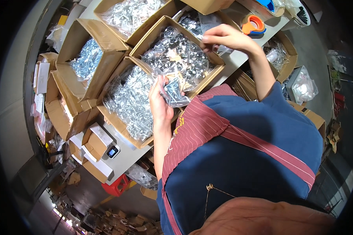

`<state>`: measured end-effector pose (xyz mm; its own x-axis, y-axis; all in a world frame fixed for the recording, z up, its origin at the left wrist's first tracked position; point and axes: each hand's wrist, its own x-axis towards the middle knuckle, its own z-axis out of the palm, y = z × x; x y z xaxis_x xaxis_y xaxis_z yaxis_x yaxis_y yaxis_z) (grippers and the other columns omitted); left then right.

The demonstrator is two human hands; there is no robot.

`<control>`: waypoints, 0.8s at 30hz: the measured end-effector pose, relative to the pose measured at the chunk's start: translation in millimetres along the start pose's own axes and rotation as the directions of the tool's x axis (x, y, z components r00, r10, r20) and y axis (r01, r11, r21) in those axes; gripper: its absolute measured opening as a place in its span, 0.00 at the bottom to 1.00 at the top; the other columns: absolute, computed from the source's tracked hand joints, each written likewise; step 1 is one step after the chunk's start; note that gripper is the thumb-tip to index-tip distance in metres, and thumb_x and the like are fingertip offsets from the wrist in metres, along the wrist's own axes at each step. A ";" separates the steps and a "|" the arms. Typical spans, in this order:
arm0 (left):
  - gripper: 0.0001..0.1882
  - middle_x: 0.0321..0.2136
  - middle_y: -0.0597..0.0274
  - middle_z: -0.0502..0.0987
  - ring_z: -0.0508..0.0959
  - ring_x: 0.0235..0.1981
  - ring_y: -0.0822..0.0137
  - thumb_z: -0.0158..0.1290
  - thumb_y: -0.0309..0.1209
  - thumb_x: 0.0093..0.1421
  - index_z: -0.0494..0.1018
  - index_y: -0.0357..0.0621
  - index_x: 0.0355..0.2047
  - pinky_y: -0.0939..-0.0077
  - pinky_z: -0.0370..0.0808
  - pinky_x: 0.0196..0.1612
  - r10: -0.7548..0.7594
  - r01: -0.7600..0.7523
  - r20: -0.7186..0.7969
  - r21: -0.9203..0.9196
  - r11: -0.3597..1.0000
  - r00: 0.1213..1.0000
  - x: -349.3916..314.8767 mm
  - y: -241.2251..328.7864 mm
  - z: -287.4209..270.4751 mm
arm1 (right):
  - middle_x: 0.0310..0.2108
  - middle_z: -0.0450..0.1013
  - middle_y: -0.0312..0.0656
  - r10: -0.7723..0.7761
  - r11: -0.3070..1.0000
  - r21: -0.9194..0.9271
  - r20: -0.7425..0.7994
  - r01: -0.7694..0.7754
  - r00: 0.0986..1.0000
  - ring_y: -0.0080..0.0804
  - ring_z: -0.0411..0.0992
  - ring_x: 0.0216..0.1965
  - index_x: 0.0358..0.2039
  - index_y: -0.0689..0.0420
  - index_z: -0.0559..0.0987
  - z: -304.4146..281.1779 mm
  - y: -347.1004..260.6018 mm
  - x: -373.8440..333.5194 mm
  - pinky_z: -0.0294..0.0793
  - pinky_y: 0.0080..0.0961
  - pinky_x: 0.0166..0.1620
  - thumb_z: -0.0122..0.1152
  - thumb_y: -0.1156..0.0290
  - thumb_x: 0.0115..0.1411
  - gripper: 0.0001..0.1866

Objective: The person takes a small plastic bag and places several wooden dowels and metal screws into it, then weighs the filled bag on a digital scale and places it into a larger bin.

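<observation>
My left hand (160,102) is closed around a clear plastic bag (174,94) with bluish metal screws inside, held just above the near edge of the boxes. My right hand (227,38) is raised over the right side of a cardboard box (219,67) of small black and white parts in clear bags. Its fingers are curled together; whatever they may pinch is too small to make out. Beside my left hand stands a cardboard box (102,105) filled with long silver screws (131,103).
More open cardboard boxes surround these; one holds blue-tinted screws (87,60), another bagged silver pieces (131,15). An orange tape dispenser (254,25) lies at the table's right. Small cartons (94,143) and a little device with a screen (113,152) are at the left edge, above a red stool (117,185).
</observation>
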<state>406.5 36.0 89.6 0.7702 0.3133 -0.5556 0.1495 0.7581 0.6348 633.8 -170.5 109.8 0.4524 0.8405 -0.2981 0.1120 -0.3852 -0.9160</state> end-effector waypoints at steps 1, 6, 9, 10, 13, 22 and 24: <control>0.13 0.29 0.51 0.77 0.81 0.24 0.61 0.44 0.37 0.70 0.69 0.39 0.35 0.62 0.83 0.25 -0.037 0.037 -0.054 -0.004 0.999 0.998 -2.7 1.8 4.1 | 0.26 0.80 0.38 0.064 0.978 -0.189 -0.113 -0.085 0.992 0.22 0.76 0.28 0.30 0.60 0.82 -12.6 7.2 -10.7 0.73 0.22 0.31 0.55 0.57 0.65 0.19; 0.14 0.27 0.52 0.77 0.80 0.23 0.62 0.44 0.37 0.69 0.71 0.38 0.34 0.65 0.82 0.26 -0.085 0.081 0.036 0.101 0.992 0.996 6.6 -2.6 7.8 | 0.20 0.75 0.49 0.047 0.813 -0.572 -0.122 -0.109 0.991 0.41 0.75 0.24 0.26 0.62 0.82 -14.9 57.7 -22.4 0.73 0.33 0.31 0.57 0.64 0.55 0.13; 0.15 0.27 0.53 0.77 0.80 0.23 0.63 0.45 0.37 0.69 0.72 0.38 0.35 0.67 0.82 0.25 -0.105 0.095 0.063 0.148 0.984 0.993 8.5 -6.8 10.2 | 0.18 0.72 0.51 0.015 0.821 -0.570 -0.023 -0.025 1.000 0.41 0.72 0.22 0.25 0.65 0.79 4.3 34.0 -19.2 0.70 0.34 0.29 0.57 0.64 0.55 0.14; 0.15 0.26 0.55 0.77 0.80 0.23 0.64 0.45 0.38 0.70 0.72 0.38 0.35 0.67 0.81 0.25 -0.115 0.106 0.063 0.135 0.985 0.991 6.7 -6.2 13.8 | 0.19 0.73 0.50 0.010 0.820 -0.571 -0.035 -0.029 0.999 0.41 0.72 0.22 0.26 0.65 0.79 3.9 33.0 -17.6 0.70 0.34 0.29 0.57 0.65 0.56 0.14; 0.15 0.26 0.55 0.77 0.80 0.23 0.65 0.44 0.37 0.70 0.72 0.38 0.35 0.67 0.81 0.25 -0.136 0.127 0.079 0.106 0.986 0.988 7.2 -12.5 9.1 | 0.21 0.74 0.48 -0.072 0.908 -0.418 -0.187 -0.013 0.980 0.42 0.73 0.24 0.28 0.64 0.79 7.1 26.3 -10.8 0.71 0.34 0.30 0.57 0.66 0.57 0.12; 0.14 0.29 0.55 0.77 0.81 0.25 0.66 0.45 0.37 0.70 0.73 0.37 0.39 0.68 0.82 0.29 -0.141 0.135 0.035 0.143 0.980 0.989 4.1 -14.9 15.6 | 0.23 0.77 0.46 -0.215 0.415 -0.891 -0.294 -0.186 0.931 0.41 0.76 0.36 0.30 0.57 0.80 10.2 67.4 60.2 0.67 0.37 0.43 0.61 0.74 0.44 0.10; 0.14 0.30 0.56 0.77 0.81 0.26 0.66 0.45 0.37 0.70 0.72 0.37 0.39 0.68 0.83 0.29 -0.106 0.103 0.020 0.131 0.986 0.994 3.9 -16.4 13.2 | 0.23 0.77 0.46 -0.322 0.392 -0.909 -0.282 -0.144 0.904 0.42 0.76 0.35 0.31 0.58 0.80 14.1 75.5 67.1 0.67 0.37 0.44 0.61 0.73 0.44 0.11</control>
<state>415.2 17.2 84.1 0.7623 0.2194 -0.6089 0.3078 0.7047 0.6392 660.1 -137.8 16.9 0.6223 0.7761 0.1017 0.7827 -0.6182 -0.0721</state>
